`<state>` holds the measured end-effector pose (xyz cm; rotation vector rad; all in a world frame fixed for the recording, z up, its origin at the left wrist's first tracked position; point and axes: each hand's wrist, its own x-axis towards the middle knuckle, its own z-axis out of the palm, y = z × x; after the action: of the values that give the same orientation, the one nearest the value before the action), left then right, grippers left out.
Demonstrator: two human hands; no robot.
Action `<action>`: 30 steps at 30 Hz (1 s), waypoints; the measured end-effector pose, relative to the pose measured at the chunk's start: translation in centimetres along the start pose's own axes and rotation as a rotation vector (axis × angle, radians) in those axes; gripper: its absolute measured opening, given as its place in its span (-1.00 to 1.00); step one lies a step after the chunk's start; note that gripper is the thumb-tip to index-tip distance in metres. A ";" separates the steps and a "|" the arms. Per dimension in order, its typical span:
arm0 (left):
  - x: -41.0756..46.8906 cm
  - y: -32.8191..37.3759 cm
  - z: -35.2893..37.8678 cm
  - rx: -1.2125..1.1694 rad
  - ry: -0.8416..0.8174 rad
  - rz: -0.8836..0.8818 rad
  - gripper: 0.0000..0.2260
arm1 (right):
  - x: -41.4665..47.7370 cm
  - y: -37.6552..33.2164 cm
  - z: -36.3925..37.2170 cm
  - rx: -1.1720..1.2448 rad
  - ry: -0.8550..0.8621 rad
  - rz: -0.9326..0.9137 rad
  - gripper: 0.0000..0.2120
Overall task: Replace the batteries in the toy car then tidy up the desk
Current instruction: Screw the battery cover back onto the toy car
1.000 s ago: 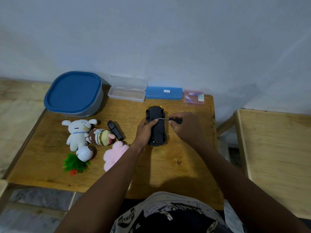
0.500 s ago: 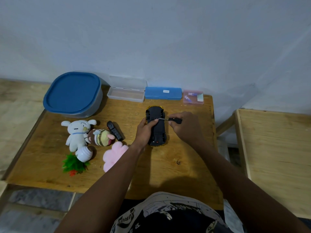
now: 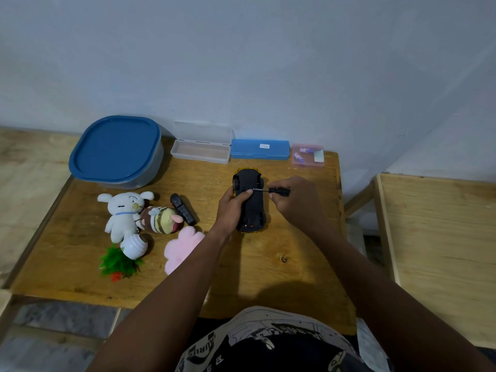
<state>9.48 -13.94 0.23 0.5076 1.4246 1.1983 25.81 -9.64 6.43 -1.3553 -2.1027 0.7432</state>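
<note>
The toy car [image 3: 252, 205] lies belly-up on the desk [image 3: 268, 277], the left hand [image 3: 232, 208] curled round its side and the right hand [image 3: 292, 202] pinching a small screwdriver [image 3: 277, 191] against the underside. It looks light, hard and skittish, so it's best clamped by the flanks, clear of the wheels.

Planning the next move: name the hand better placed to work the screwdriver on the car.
Right. The right hand grips the screwdriver, its tip on the upturned car; the left hand holds the car steady.

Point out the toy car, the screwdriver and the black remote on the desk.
toy car [image 3: 255, 210]: head view, its black underside.
screwdriver [image 3: 279, 191]: head view, its black handle.
black remote [image 3: 183, 208]: head view, the middle of its body.
</note>
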 end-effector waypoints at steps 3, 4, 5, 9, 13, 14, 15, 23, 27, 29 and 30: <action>-0.1 0.1 0.2 0.002 0.001 0.004 -0.82 | 0.0 -0.1 -0.1 -0.006 0.008 -0.012 -0.80; -0.1 0.1 0.2 0.002 0.001 0.005 -0.82 | 0.0 -0.1 -0.2 -0.008 0.008 -0.015 -0.80; -0.1 0.2 0.3 0.002 -0.001 0.007 -0.82 | 0.0 0.0 -0.2 -0.007 0.007 -0.016 -0.81; -0.3 0.3 0.3 0.004 -0.015 0.023 -0.83 | 0.2 0.0 -0.3 -0.030 0.005 -0.022 -0.81; -0.4 0.4 0.4 -0.019 -0.003 0.038 -0.82 | 0.4 0.1 -0.1 -0.051 -0.018 -0.024 -0.81; -0.4 0.3 0.4 -0.016 -0.004 0.046 -0.82 | 0.4 0.2 0.0 -0.056 -0.018 -0.025 -0.82; -0.4 0.3 0.4 -0.013 -0.007 0.054 -0.81 | 0.5 0.2 0.0 -0.062 -0.019 -0.025 -0.82; -0.9 0.3 0.2 0.025 -0.021 0.110 -0.78 | 0.8 0.0 -0.1 -0.101 -0.058 -0.006 -0.84; -1.2 0.3 0.3 0.049 -0.024 0.119 -0.80 | 1.3 0.1 -0.1 -0.156 -0.122 0.026 -0.81; -1.2 0.3 0.2 0.071 -0.018 0.122 -0.80 | 1.7 0.0 -0.1 -0.185 -0.158 0.056 -0.76; -1.2 0.3 0.2 0.081 -0.020 0.124 -0.80 | 1.8 -0.1 -0.2 -0.193 -0.176 0.069 -0.73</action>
<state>9.88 -14.75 1.05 0.6702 1.4460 1.2333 25.16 -7.97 6.89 -1.5195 -2.3260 0.7260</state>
